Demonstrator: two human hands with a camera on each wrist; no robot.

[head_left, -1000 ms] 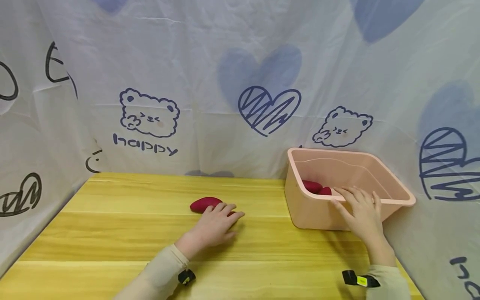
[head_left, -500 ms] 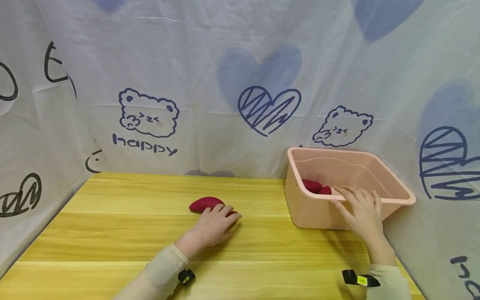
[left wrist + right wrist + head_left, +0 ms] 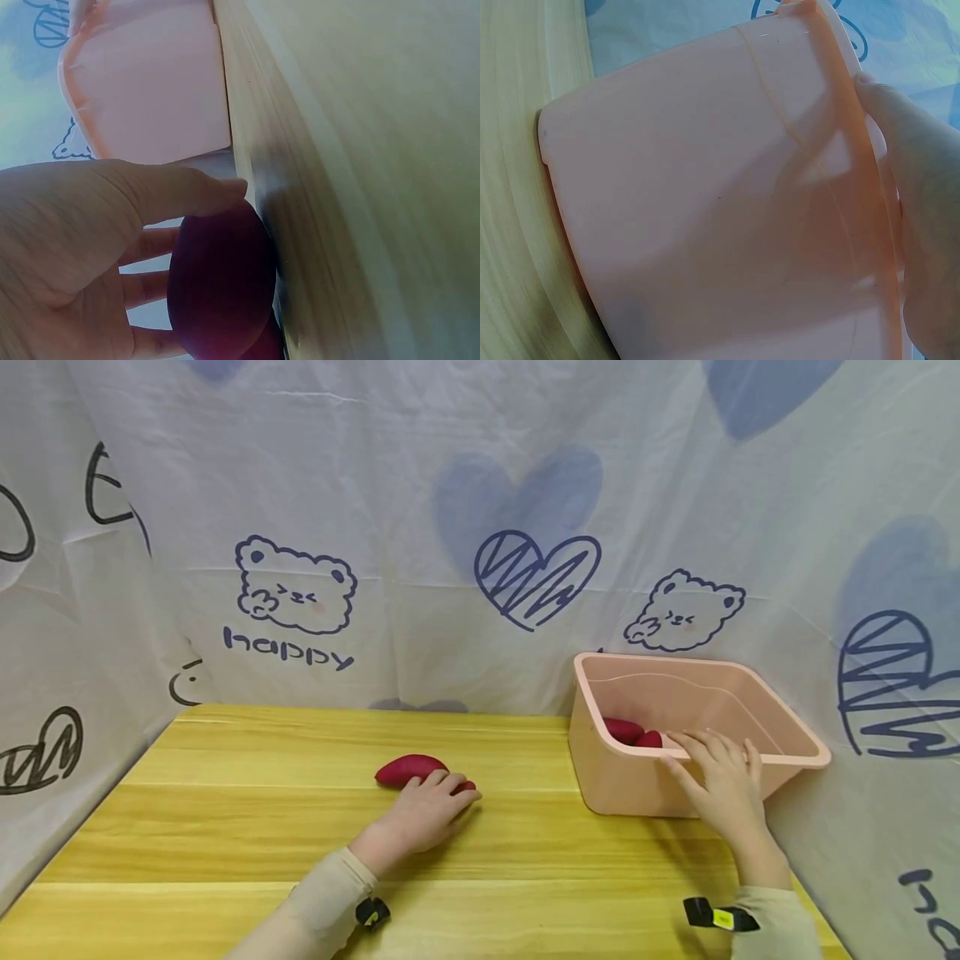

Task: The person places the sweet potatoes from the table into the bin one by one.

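On the wooden table, a dark red sweet potato with tapered ends lies by my left hand. More dark red shows just beyond the fingers; I cannot tell if it belongs to a second one. In the left wrist view, my thumb and fingers grip a rounded dark red sweet potato from either side, close to the tabletop. My right hand holds the near rim of a pink plastic bin, fingers over the inside and thumb at the rim. Dark red sweet potatoes lie inside the bin, partly hidden by its wall.
The bin stands at the table's right side, near the back edge. A pale cloth printed with hearts and bears hangs behind and at both sides.
My left hand has shifted slightly left and toward me, its fingers drawing in. More red shows beside the fingertips, and the sweet potato's left tip sits slightly farther left. My right hand stays on the rim.
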